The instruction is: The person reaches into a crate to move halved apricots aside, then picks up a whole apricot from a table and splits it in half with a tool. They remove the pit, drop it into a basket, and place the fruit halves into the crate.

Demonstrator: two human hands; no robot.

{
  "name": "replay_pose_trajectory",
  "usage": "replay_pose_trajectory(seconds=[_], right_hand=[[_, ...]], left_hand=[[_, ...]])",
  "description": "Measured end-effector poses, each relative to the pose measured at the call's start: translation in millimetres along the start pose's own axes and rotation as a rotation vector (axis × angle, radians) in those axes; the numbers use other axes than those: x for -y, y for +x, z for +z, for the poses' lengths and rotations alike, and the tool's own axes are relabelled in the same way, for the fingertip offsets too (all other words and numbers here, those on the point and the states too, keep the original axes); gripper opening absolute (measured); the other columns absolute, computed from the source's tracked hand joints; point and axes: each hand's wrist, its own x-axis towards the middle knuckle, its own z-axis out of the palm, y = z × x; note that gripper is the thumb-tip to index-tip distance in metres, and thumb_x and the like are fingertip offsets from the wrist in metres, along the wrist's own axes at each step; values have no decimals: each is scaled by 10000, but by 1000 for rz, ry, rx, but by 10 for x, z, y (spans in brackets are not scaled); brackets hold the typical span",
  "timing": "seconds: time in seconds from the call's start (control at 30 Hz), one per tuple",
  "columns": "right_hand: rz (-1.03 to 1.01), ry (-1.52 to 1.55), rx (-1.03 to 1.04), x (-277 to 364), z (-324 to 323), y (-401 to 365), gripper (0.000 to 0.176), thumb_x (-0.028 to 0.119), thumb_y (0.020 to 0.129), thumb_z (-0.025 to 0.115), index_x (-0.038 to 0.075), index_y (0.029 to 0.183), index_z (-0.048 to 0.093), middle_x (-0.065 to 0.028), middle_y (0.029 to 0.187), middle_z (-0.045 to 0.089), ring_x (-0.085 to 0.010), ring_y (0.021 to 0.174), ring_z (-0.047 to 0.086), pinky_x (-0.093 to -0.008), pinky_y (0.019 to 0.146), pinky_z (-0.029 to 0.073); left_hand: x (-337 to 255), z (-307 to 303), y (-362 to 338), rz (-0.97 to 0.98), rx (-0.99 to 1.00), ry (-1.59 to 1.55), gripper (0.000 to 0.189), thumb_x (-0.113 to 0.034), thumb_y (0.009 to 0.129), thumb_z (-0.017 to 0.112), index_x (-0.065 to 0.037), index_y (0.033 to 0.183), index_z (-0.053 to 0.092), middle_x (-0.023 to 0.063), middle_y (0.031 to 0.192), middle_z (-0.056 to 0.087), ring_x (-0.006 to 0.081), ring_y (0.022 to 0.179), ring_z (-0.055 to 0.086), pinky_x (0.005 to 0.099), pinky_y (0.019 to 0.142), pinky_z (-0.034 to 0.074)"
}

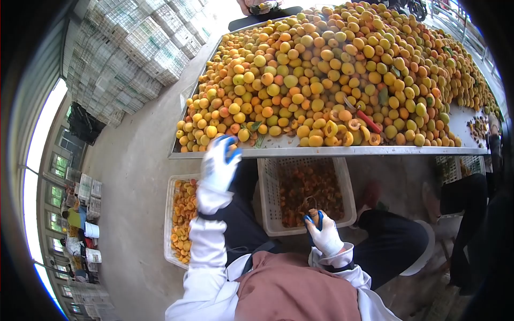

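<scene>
My left hand point(218, 163), in a white glove with blue fingertips, reaches to the front edge of a metal table point(321, 152). Its fingers are apart beside the nearest whole apricots point(211, 131), slightly blurred, and I see nothing held in them. Lower down, my right hand point(325, 235), gloved the same way, is closed round a small tool with a brownish handle and a thin wire loop point(310, 202). This tool is above a white crate point(269, 206) of brownish scraps. To the left, another crate point(169, 214) holds halved orange apricots point(182, 227).
A large apricot heap point(332, 64) covers most of the table. A red-handled tool point(368, 122) lies among it near halved apricots point(342, 136). Stacked crates point(134, 48) stand at the back left. Other people's legs point(463, 198) are at the right; workers point(75, 230) appear far left.
</scene>
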Motion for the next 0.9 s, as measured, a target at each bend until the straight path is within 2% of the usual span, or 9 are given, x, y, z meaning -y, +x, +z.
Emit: replay_pose_trajectory(seconds=[0.07,0.13,0.27,0.33,0.47,0.53,0.63,0.83,0.9], right_hand=[[52,12,11,11,-17,15,287,178,927,695,-24,1127,653,-216,941,722,-377,906,715,-390,780,541],[-26,-16,-35,-94,-19,3,262,160,954,673,-35,1123,632,-100,778,672,-128,708,603,-300,677,501],[-9,-13,-22,-128,-65,1,258,166,958,669,-29,1123,633,-90,769,669,-122,700,598,-301,664,497],[100,-6,12,-119,-98,-2,294,186,927,697,-14,1140,656,-202,940,728,-346,902,726,-379,778,545],[134,-13,33,-91,-112,-18,299,187,926,700,-11,1146,657,-199,948,730,-345,909,726,-376,777,545],[7,-2,-13,-109,-80,-32,241,172,955,672,-18,1099,639,-87,757,666,-136,681,599,-309,646,490],[-4,-17,8,-40,-99,-42,238,162,953,674,-16,1108,640,-92,761,667,-137,690,601,-305,660,492],[-11,27,-45,-127,-100,-44,240,145,951,675,-22,1118,635,-82,792,670,-128,718,607,-301,680,496],[46,4,-12,-73,-113,-47,277,188,935,690,-10,1124,642,-199,936,725,-342,901,725,-371,767,538]], left_hand=[[-309,410,368,82,132,75,363,-184,857,766,-99,1193,659,120,1197,642,321,1026,666,382,914,531],[-363,888,651,116,221,101,362,-224,877,737,-105,1208,652,123,1195,652,338,1068,652,400,890,531],[-181,1698,1059,107,539,303,524,-255,909,681,-104,1385,521,155,1371,567,359,1228,573,426,1030,471],[-208,1811,1137,42,589,370,546,-254,906,687,-95,1398,512,162,1387,562,361,1252,561,426,1047,463],[-279,1710,1137,-9,670,391,502,-180,896,677,-58,1357,518,194,1372,563,370,1263,551,425,1047,463],[-317,1609,1037,69,631,417,373,-111,877,669,-50,1236,586,207,1248,629,377,1195,593,426,996,493],[-552,1353,1073,-30,732,427,364,-136,842,720,-59,1183,620,204,1182,666,372,1149,621,428,963,509],[-288,1008,770,-355,525,-1334,383,5,907,674,39,1277,583,120,1108,677,257,937,712,385,848,602],[-412,851,581,-400,476,-1493,394,-22,928,670,32,1306,571,117,1105,676,258,934,714,400,863,604]])
